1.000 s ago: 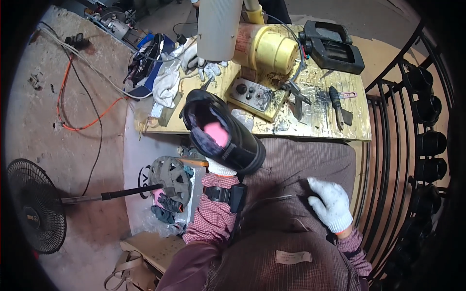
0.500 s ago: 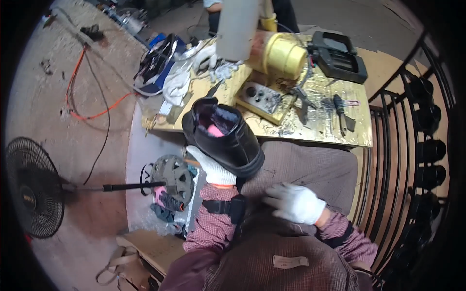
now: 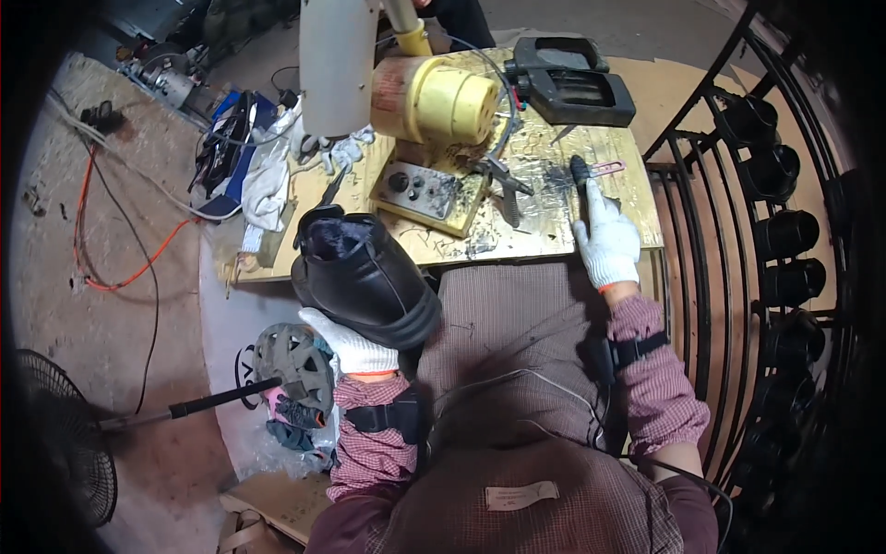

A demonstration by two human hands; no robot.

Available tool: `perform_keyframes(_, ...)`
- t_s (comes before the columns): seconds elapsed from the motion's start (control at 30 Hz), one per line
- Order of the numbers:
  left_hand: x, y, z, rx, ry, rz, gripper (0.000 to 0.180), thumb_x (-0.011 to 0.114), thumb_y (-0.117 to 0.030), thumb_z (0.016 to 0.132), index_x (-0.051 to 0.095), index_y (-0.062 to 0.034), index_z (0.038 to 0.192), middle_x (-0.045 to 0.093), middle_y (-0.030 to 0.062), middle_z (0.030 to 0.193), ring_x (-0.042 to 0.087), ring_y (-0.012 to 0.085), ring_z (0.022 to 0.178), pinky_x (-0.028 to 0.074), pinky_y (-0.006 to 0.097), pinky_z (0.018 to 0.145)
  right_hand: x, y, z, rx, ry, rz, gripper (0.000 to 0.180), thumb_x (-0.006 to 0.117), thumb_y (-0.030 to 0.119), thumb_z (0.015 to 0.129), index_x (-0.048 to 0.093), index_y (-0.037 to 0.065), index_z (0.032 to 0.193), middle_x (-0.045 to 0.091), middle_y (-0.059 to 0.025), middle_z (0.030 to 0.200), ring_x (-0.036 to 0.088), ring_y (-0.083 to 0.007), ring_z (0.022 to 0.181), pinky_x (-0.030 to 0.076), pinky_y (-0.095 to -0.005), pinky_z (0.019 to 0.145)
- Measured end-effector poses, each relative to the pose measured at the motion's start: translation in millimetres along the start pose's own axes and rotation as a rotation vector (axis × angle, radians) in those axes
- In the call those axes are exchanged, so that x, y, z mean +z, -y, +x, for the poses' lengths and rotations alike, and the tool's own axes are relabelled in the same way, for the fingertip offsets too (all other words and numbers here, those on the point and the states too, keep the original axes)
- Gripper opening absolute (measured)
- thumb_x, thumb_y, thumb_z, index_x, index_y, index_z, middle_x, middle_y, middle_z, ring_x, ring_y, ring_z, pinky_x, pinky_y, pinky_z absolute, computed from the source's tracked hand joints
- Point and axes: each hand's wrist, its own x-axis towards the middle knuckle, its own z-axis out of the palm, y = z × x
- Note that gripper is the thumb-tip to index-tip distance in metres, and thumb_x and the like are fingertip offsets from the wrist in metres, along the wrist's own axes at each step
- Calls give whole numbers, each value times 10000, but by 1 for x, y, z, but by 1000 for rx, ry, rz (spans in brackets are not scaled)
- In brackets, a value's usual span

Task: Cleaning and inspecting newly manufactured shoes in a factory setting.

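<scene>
A black leather ankle boot (image 3: pixel 365 272) with a dark fuzzy lining is tilted with its opening up and away from me. My left hand (image 3: pixel 355 343), in a white knit glove, grips it from below and at its near left side; most of those fingers are hidden behind the boot. On the right of the yellowish bench (image 3: pixel 544 242), my gloved right hand (image 3: pixel 609 242) lies over a black-handled tool (image 3: pixel 580 169). Its index finger stretches along the tool and the thumb is apart; the tool's lower part is covered.
Behind the boot stand a control box (image 3: pixel 420 192) with knobs and a yellow machine head (image 3: pixel 443 102). A black pedal-like frame (image 3: pixel 572 83) sits at the bench's back right. Dark shoes hang on the black rack (image 3: pixel 678 240) at right. A fan (image 3: pixel 69 434) stands at left.
My right hand has gone from above my lap forward to the tool on the bench. The boot stays in my left hand, turned slightly. The view has shifted right.
</scene>
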Motion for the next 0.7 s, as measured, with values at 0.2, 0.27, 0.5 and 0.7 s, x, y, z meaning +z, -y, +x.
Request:
perform_keyframes(0.2, 10, 12, -13, -143, -50, -65, 918, 266, -857, 938, 426, -218, 1578, 480, 113, 1579, 475, 367, 1418, 382, 555, 1193, 29, -69, 38, 9, -163, 140, 507, 637, 195, 915, 569, 82, 1405, 713, -166, 924, 729, -306, 889, 578, -425, 777)
perform_keyframes(0.27, 13, 9, -14, -41, -113, -14, 902, 226, -835, 961, 432, -206, 1573, 483, 109, 1577, 484, 365, 1411, 388, 548, 1192, 4, -56, 30, 238, 16, 826, 482, 647, 234, 944, 592, 32, 1378, 705, -109, 898, 714, -192, 842, 567, -353, 712)
perform_keyframes(0.5, 10, 19, -27, -114, 174, -229, 815, 214, -710, 1044, 358, -131, 1599, 482, 134, 1570, 517, 343, 1385, 449, 517, 1160, -127, 44, -102, 63, 555, 1406, 390, 671, 158, 975, 652, -1, 1330, 728, -48, 934, 622, -62, 573, 460, -181, 484)
perform_keyframes(0.7, -8, 20, -19, -104, 413, -335, 772, 219, -695, 1055, 386, -153, 1579, 503, 135, 1534, 523, 336, 1370, 433, 500, 1171, -107, 43, -106, 236, 841, 1376, 327, 689, 119, 952, 694, -12, 1251, 709, -26, 879, 594, -46, 573, 454, -185, 481)
